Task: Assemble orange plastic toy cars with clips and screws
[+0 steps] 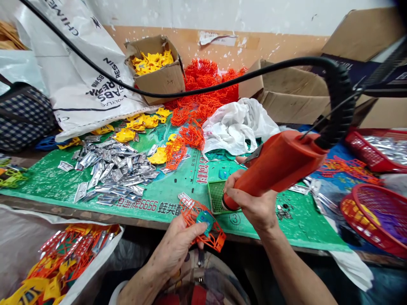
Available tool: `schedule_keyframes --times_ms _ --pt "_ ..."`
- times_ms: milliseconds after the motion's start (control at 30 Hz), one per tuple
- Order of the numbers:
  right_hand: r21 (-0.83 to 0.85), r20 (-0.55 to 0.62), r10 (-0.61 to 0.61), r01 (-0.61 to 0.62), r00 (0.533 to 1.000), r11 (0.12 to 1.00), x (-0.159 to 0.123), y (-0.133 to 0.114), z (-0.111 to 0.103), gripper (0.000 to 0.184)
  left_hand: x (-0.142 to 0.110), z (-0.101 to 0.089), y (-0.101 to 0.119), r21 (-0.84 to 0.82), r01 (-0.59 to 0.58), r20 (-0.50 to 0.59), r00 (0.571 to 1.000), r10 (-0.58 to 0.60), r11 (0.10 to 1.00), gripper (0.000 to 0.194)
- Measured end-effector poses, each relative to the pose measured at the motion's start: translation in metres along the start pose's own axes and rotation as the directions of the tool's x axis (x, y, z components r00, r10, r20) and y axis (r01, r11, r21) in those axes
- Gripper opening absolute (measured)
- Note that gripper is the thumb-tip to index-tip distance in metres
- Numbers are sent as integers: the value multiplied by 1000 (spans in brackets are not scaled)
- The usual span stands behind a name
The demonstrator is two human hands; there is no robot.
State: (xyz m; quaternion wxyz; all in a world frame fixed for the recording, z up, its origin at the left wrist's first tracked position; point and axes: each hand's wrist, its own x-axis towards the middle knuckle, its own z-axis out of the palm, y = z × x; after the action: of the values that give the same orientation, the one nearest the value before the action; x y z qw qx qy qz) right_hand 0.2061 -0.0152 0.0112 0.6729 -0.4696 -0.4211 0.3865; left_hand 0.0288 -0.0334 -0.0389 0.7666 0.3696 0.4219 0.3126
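My left hand (173, 243) is closed on an orange plastic lattice frame (218, 238), above the table's front edge. Under my thumb a small teal plastic piece (206, 220) sits against the frame. A silvery strip shows at the frame's far end. My right hand (256, 207) is wrapped round a large orange corded electric screwdriver (280, 159), tilted with its nose down to the left. That nose is over or beside a small green mesh basket (213, 199); my fingers hide part of the basket, and I cannot tell whether they touch.
Silvery strips (111, 169) and yellow plastic parts (140, 123) lie on the green sheet (178, 178). Orange frames (206, 93) are heaped behind. A black cable (203, 88) arches across. Red baskets (375, 228) stand right; small dark screws (284, 211) lie nearer. A filled bag (92, 267) is lower left.
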Motion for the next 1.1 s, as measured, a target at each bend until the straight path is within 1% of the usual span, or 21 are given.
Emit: schedule_keyframes --times_ms 133,200,300,533,600,667,733,767,900,967,1100 --pt "6 -9 -9 9 1000 1000 1 1 0 13 0 2 2 -31 10 -32 999 -11 999 24" --pt "11 -23 -6 6 1000 1000 1 2 0 18 0 3 3 -46 12 -49 999 -14 999 25" --pt "13 -24 -5 5 1000 1000 1 2 1 22 -1 2 3 -72 17 -45 999 -20 997 26" --pt "32 -48 -44 45 998 998 0 4 1 18 -2 -7 -2 -164 5 -4 1000 -6 986 27" --pt "42 -72 -60 63 996 997 2 1 0 16 -1 -10 -4 -176 -1 8 1000 3 984 28" --pt "73 -90 -78 84 993 994 2 -6 0 13 -1 -12 -5 -181 -9 12 1000 11 984 28" --pt "142 -70 -97 107 993 984 1 -18 0 13 0 -12 -5 -183 -12 7 1000 13 983 27" --pt "185 -52 -108 116 993 976 0 -24 1 16 0 -11 -5 -184 -14 2 1000 15 983 26" --pt "315 27 -139 124 990 941 -9 -41 7 36 0 -9 -3 -194 -14 -5 1000 13 981 22" --pt "350 53 -139 112 989 930 -14 -43 9 41 0 -8 -2 -197 -10 -4 1000 9 980 23" --pt "396 86 -134 89 987 914 -18 -40 13 45 -1 -7 -2 -210 -5 7 1000 7 978 23"
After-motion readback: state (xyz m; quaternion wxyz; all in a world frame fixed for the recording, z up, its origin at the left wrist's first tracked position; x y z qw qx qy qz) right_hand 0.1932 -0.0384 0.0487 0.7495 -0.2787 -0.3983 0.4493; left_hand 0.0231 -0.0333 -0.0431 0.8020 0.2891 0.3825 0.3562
